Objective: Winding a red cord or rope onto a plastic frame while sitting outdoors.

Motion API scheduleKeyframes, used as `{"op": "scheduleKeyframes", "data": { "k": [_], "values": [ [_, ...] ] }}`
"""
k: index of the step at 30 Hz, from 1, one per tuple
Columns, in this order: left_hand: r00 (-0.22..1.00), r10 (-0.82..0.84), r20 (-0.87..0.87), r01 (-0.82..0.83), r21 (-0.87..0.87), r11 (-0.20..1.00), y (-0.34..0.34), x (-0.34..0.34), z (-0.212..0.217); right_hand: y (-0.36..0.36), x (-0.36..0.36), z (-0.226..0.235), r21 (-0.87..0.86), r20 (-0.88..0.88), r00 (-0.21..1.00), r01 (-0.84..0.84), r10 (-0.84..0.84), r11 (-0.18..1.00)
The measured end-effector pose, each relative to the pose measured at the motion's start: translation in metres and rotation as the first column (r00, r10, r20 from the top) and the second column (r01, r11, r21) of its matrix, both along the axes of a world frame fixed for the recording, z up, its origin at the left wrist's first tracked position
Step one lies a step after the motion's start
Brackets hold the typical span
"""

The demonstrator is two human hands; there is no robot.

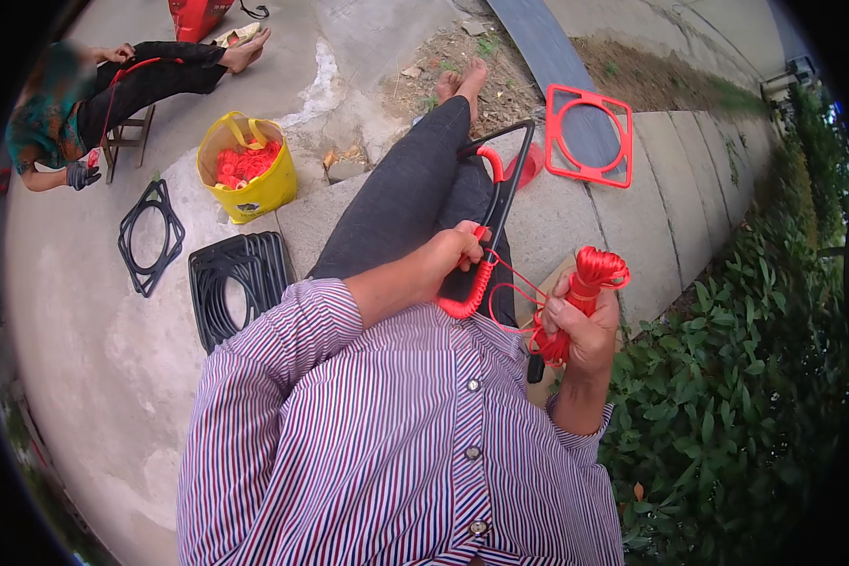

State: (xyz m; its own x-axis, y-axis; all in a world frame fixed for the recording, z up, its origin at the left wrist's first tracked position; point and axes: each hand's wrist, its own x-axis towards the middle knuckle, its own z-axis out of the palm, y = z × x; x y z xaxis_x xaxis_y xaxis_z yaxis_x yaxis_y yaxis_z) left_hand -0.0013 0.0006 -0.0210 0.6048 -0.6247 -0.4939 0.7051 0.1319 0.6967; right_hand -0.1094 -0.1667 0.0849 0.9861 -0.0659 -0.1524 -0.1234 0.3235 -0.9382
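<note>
Across my lap lies a black frame (530, 134) with rounded corners, tilted so that I see it partly edge-on. Red cord is wound in tight coils (474, 294) round part of its rim. My left hand (451, 257) is closed on the frame's rim at the wound part. Off to the right, my right hand (583, 325) grips a bundle of red cord (598, 272), tied round its middle. A thin loose strand loops from the bundle to the coils by my left hand.
To the left are a stack of black frames (241, 283), a single black frame (151, 236) and a yellow bag (272, 196) of red cord. A red-wrapped frame (590, 137) lies ahead right. Another person (57, 113) sits far left; leafy bushes (717, 415) line the right.
</note>
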Motion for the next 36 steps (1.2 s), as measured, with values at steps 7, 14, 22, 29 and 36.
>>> {"op": "scheduleKeyframes", "data": {
  "k": [7, 14, 22, 29, 36],
  "values": [
    [0.999, -0.022, 0.044, 0.018, 0.079, 0.997, -0.006, 0.002, -0.013, 0.009, -0.017, 0.019, 0.133, 0.010, 1.000, -0.029, 0.028, 0.991],
    [0.203, -0.115, 0.972, -0.302, 0.174, 0.937, 0.000, -0.020, 0.062, -0.009, -0.009, 0.048, 0.200, 0.445, 0.866, -0.343, 0.227, 0.918],
    [0.741, -0.290, 0.606, -0.170, 0.586, 0.792, 0.037, 0.011, 0.006, -0.010, 0.040, -0.055, -0.931, -0.129, 0.924, -0.238, 0.361, 0.277],
    [0.567, -0.315, 0.761, -0.352, 0.569, 0.743, 0.034, 0.003, 0.020, 0.013, 0.045, -0.068, -0.727, 0.112, 0.989, 0.017, 0.094, 0.687],
    [0.803, 0.060, 0.593, -0.112, 0.052, 0.992, 0.018, -0.004, 0.076, 0.017, 0.031, -0.018, -0.835, 0.367, 0.902, 0.211, 0.229, 0.509]
  ]
}}
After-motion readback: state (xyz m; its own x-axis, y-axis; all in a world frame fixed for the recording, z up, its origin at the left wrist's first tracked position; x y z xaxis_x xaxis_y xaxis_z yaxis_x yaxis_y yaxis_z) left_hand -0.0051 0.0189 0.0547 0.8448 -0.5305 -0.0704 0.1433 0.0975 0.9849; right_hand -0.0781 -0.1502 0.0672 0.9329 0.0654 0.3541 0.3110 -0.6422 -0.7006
